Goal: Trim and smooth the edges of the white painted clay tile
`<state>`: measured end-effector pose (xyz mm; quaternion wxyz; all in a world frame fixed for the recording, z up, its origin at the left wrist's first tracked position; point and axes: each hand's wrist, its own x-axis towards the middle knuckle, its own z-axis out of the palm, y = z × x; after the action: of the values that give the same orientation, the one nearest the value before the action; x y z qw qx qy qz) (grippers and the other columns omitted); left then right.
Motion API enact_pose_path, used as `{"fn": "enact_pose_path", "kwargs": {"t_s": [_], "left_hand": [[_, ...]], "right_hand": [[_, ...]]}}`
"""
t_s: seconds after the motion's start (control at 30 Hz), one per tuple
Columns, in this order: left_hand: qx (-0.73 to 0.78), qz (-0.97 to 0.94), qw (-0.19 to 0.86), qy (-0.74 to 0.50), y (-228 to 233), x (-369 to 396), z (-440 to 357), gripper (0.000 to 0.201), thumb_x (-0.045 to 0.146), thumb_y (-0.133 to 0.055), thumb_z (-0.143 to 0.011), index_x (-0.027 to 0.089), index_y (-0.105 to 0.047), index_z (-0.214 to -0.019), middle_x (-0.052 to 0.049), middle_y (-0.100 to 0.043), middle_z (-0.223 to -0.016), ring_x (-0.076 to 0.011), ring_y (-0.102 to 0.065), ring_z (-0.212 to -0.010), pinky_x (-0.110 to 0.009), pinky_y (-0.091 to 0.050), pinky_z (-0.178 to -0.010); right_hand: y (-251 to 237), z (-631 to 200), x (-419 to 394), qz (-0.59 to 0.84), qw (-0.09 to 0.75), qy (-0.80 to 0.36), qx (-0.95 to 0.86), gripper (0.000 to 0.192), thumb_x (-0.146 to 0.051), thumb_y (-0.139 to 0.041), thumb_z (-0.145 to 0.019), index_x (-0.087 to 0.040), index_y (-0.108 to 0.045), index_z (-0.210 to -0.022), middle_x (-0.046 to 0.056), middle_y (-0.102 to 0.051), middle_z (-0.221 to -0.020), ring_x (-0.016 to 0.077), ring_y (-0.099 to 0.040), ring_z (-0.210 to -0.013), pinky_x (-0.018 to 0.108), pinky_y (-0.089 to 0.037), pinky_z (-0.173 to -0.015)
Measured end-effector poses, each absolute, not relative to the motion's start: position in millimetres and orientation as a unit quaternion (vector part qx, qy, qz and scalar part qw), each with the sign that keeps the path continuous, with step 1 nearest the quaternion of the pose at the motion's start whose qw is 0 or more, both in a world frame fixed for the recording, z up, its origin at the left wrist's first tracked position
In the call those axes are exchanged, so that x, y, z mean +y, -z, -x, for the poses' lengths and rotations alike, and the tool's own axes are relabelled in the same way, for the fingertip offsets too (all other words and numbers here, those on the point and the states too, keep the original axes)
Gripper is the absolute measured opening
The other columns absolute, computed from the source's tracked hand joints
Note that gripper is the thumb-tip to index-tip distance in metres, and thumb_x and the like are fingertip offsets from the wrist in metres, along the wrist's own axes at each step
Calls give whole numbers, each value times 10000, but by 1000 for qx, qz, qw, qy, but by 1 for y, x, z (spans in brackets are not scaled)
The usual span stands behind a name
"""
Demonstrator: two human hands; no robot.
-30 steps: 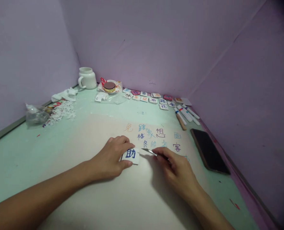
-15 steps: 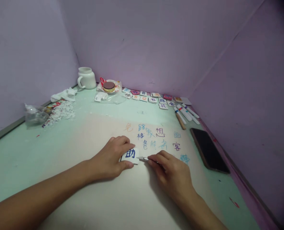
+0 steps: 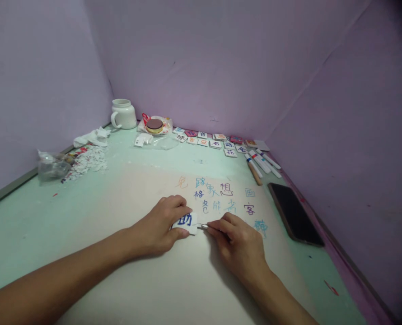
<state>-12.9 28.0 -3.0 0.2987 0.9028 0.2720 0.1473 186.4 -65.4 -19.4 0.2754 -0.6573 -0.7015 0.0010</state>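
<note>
My left hand [image 3: 165, 224] pinches a small white tile [image 3: 189, 229] between thumb and fingers. A dark blue Chinese character stands on the tile's face, and its left side is hidden under my fingers. In my right hand [image 3: 236, 241] is a slim metal craft knife [image 3: 204, 226], gripped like a pen. Its thin blade points left and meets the tile's right edge near the lower corner. Both hands rest low over a pale sheet [image 3: 147, 280] marked with coloured handwritten characters [image 3: 226, 188].
Lettered tiles [image 3: 215, 144] line the back, beside capped markers [image 3: 260, 161] and a brown stick-like tool [image 3: 254, 173]. A phone [image 3: 296, 214] lies right. At left are white scraps [image 3: 87, 162], a plastic bag [image 3: 53, 165] and a white mug [image 3: 123, 114]. A round tin [image 3: 154, 126] sits on packaging.
The knife tip has shifted slightly down and to the right along the tile's right edge. My left hand keeps its hold on the tile. The view has tilted a little.
</note>
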Motion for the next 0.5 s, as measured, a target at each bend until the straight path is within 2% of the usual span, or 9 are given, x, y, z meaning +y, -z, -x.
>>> {"fn": "enact_pose_path", "kwargs": {"t_s": [0.17, 0.3, 0.5], "left_hand": [[282, -897, 304, -153, 4, 28, 12, 324, 204, -583, -784, 197, -598, -1108, -84, -525, -1088, -244, -488, -969, -421, -404, -890], [300, -889, 311, -151, 4, 26, 12, 324, 204, -604, -773, 199, -606, -1097, -79, -525, -1088, -246, -485, -974, -414, -407, -890], [288, -895, 303, -157, 6, 27, 12, 330, 217, -588, -778, 204, -602, -1108, -84, -528, -1085, -244, -483, -958, -420, -406, -889]], "right_hand": [[23, -187, -60, 673, 283, 34, -682, 210, -256, -514, -864, -220, -714, -810, 17, -601, -665, 148, -557, -575, 242, -297, -469], [20, -186, -64, 657, 320, 15, -683, 191, -247, -528, -847, -200, -709, -806, 14, -599, -652, 127, -536, -546, 235, -337, -487], [21, -184, -69, 645, 283, 9, -710, 165, -227, -552, -824, -225, -714, -798, 9, -595, -649, 134, -550, -571, 244, -321, -488]]}}
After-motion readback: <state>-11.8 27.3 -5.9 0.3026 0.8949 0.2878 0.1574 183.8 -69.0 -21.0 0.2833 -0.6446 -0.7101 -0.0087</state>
